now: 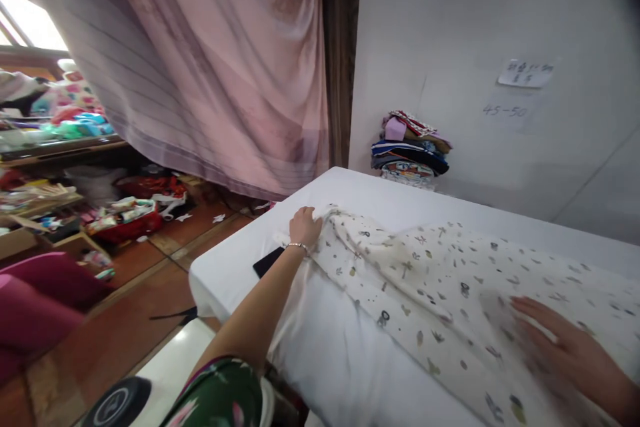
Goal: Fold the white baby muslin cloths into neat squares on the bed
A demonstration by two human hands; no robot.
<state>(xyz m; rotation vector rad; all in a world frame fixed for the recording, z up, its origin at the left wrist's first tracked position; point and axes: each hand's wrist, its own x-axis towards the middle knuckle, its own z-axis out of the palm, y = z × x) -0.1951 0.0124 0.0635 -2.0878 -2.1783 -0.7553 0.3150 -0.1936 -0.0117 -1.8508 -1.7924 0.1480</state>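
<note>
A long piece of white fabric (pixel 415 267) with small green, brown and grey prints lies rumpled along the white-covered table (pixel 360 380). At its far left end my left hand (pixel 306 228) has its fingers curled on the fabric, with the tips partly hidden. My right hand (pixel 575 343) is over the fabric at the right, blurred by motion, its fingers stretched out. A flat black object (pixel 267 261), partly covered by my left forearm, rests on the table.
A stack of folded cloths (pixel 413 147) stands by the wall behind the table. A pink curtain (pixel 240 67) hangs at the back left. Boxes and a red basket (pixel 123 223) sit on the tiled floor. A pink chair (pixel 45 300) and a black round object (pixel 120 403) are lower left.
</note>
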